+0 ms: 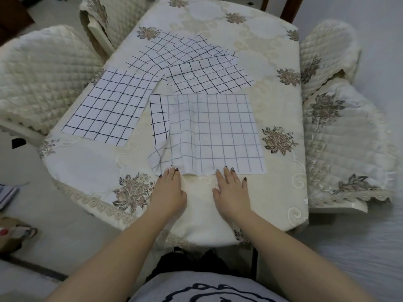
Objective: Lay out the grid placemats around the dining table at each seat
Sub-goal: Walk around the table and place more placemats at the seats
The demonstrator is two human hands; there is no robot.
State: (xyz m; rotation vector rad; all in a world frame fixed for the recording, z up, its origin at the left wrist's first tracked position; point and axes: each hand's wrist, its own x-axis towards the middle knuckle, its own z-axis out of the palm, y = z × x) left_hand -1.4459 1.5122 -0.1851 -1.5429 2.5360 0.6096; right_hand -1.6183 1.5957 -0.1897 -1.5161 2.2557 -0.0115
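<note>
Several white placemats with dark grid lines lie on the dining table [281,105]. The nearest placemat [213,131] lies in front of me with its pale underside up and its left edge folded over, showing darker lines. My left hand [170,190] and my right hand [232,190] rest flat on the tablecloth, straight fingertips touching that mat's near edge. Another placemat [106,107] lies flat at the left seat. One more placemat [209,76] sits in the middle, overlapping a farther placemat [170,49] behind it.
The table wears a cream cloth with embroidered flowers. Quilted chairs stand around it: one at the left [41,77], one at the far left [113,16], and two at the right [329,53] [346,153]. A bag [15,234] sits on the floor at the lower left.
</note>
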